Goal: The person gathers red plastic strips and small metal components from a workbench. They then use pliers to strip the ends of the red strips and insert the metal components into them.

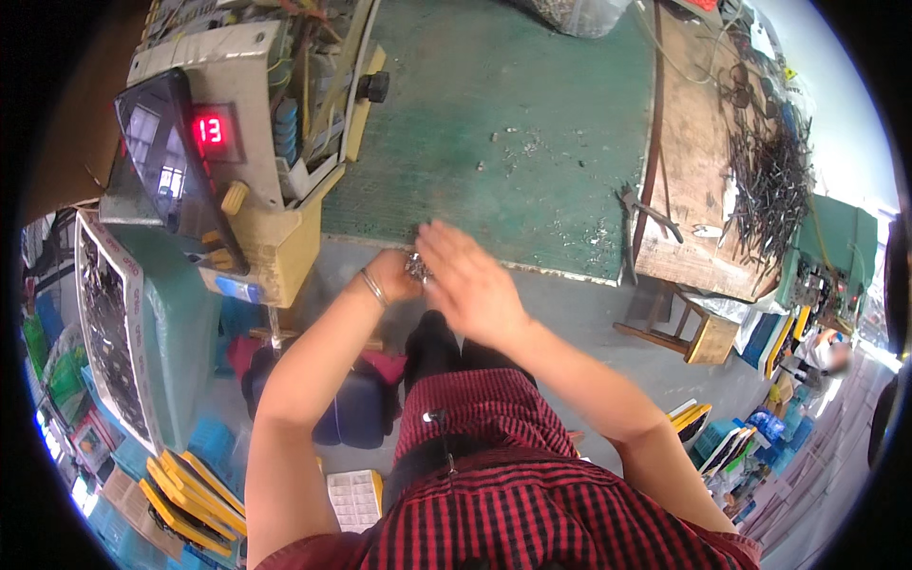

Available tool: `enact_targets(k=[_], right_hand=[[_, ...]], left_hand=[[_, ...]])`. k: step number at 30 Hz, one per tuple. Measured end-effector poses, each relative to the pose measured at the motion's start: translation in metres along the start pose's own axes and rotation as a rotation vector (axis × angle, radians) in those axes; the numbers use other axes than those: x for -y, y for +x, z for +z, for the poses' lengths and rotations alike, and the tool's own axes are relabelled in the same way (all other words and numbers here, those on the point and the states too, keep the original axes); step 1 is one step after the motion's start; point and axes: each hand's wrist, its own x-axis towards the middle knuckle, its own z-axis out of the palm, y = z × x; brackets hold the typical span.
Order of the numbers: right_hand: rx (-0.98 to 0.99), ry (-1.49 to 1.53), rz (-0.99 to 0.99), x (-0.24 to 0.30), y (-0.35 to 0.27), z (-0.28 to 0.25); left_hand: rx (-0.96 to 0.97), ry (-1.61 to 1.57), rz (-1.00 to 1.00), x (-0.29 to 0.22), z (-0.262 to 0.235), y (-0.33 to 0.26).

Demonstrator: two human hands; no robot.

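Just off the near edge of a green mat (456, 133), my two hands meet. My left hand (391, 274), with a bangle (373, 287) on its wrist, is cupped around a small heap of shiny metal bits (416, 267). Their exact kind is too small to make out. My right hand (472, 290) is stretched flat beside and partly over the heap, its fingers straight, hiding part of the left palm. More tiny metal bits (594, 237) lie scattered on the mat, to the right of my hands.
A machine with a lit red display (211, 130) and a phone (161, 152) stand at the left. To the right, pliers (651, 214) lie by a wooden board (689, 142) carrying a pile of dark thin strips (768, 190). A wooden stool (708, 337) is below.
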Motion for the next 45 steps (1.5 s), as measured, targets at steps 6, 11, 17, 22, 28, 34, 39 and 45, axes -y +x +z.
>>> enact_targets(k=[6,11,17,22,28,34,39,45], right_hand=[[-0.193,-0.041,0.054,-0.022,0.015,-0.03],[-0.298,-0.281,0.116,-0.065,0.065,-0.051],[-0.247,-0.237,0.125,-0.046,0.054,-0.02],[-0.22,-0.021,0.138,-0.008,0.027,-0.02],[-0.291,-0.178,0.192,-0.041,0.041,-0.021],[-0.206,-0.103,0.181,0.0,0.01,-0.011],[-0.311,-0.15,0.242,-0.013,0.022,-0.014],[-0.233,-0.115,0.176,-0.018,0.028,-0.003]], left_hand=[[0.141,0.071,0.036,0.026,0.053,0.016],[-0.42,-0.066,0.067,0.026,0.079,0.024],[-0.361,0.082,0.055,0.03,0.081,0.023],[-0.194,0.102,0.047,0.013,0.041,0.008],[-0.633,0.216,0.057,0.039,0.102,0.027],[-0.384,0.641,0.113,0.016,0.041,0.012],[-0.237,0.302,0.076,0.022,0.063,0.013],[-0.281,0.691,0.136,0.025,0.063,0.012]])
